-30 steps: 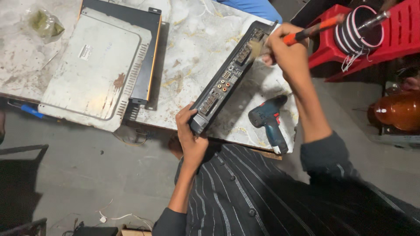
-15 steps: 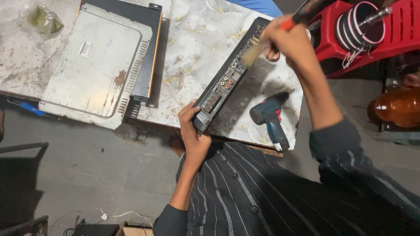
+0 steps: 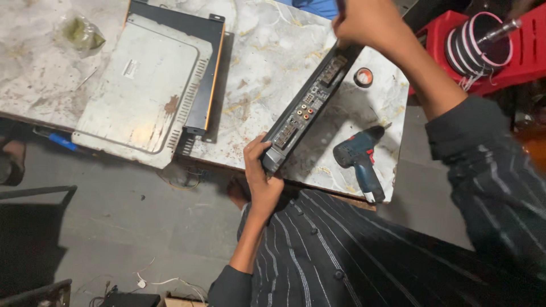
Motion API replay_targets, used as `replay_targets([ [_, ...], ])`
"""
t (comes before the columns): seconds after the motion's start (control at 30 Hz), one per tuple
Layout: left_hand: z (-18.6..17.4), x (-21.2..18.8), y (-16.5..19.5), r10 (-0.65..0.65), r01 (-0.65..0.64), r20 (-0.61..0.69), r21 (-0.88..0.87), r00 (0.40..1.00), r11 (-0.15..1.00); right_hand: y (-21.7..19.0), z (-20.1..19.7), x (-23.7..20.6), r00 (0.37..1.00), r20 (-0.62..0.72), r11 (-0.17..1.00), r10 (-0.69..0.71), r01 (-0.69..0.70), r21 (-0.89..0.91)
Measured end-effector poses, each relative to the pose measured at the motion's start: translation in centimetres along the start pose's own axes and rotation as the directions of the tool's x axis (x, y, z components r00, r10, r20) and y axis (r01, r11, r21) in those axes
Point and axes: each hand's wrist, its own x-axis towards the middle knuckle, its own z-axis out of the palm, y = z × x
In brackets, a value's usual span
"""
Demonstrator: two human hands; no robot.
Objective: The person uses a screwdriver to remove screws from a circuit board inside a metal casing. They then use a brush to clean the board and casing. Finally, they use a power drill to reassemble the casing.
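Note:
A long black amplifier unit (image 3: 310, 105) stands on its edge on the marble table (image 3: 267, 62), its rear panel of sockets facing me. My left hand (image 3: 263, 170) grips its near end at the table's front edge. At the unit's far end, near the top of the view, my right hand (image 3: 367, 25) is closed around a brush; only a dark sliver of the brush handle (image 3: 340, 5) shows above the fingers, and the bristles are hidden.
A grey metal cover (image 3: 139, 88) lies on a black chassis (image 3: 207, 62) at the table's left. A blue cordless drill (image 3: 358, 162) and a tape roll (image 3: 363, 77) lie right of the unit. A red crate (image 3: 515, 62) with coiled wire (image 3: 480, 45) stands at right.
My right hand has moved up along the unit to its far end, and the brush head has gone out of sight. The left hand keeps its grip on the near end.

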Motion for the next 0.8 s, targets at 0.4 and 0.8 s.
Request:
replay_targets([
  [0.4,0.0,0.3,0.3,-0.016,0.016,0.01,0.0,1.0,1.0,-1.9,-0.1,0.5,0.991,0.124,0.987,-0.058,0.076,-0.143],
  [0.8,-4.0,3.4,-0.6,-0.281,0.284,0.162,0.003,0.946,0.959,0.5,2.7,-14.9,0.88,0.021,0.452,0.474,-0.264,0.852],
])
